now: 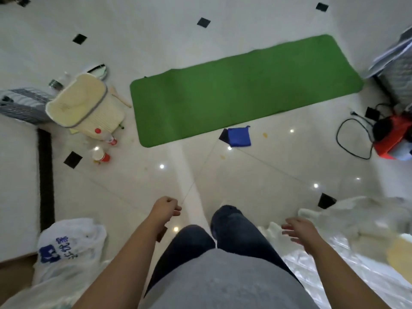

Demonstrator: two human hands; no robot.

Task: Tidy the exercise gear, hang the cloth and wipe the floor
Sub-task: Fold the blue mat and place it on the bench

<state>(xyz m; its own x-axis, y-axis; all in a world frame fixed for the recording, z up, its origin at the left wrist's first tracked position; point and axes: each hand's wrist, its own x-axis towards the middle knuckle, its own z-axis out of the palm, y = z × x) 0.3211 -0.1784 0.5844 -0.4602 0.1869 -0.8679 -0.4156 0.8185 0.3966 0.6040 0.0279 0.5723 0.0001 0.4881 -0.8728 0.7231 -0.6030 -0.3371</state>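
A green exercise mat (240,88) lies flat and unrolled on the white tiled floor ahead of me. A folded blue cloth (238,137) rests on the floor just off the mat's near edge. A few small yellowish spots (265,135) mark the tiles near the cloth. My left hand (167,208) hangs low at centre left, its fingers curled with nothing in them. My right hand (297,230) is at lower right, fingers spread and empty. Both hands are well short of the mat and the cloth.
A cream plastic basket (82,103) stands left of the mat, with a red cup (101,155) and a bottle (110,139) beside it. A black cable (352,139) and an orange bag (392,137) lie at right. A white plastic bag (69,244) sits by my left leg, clear plastic sheeting (356,253) at lower right.
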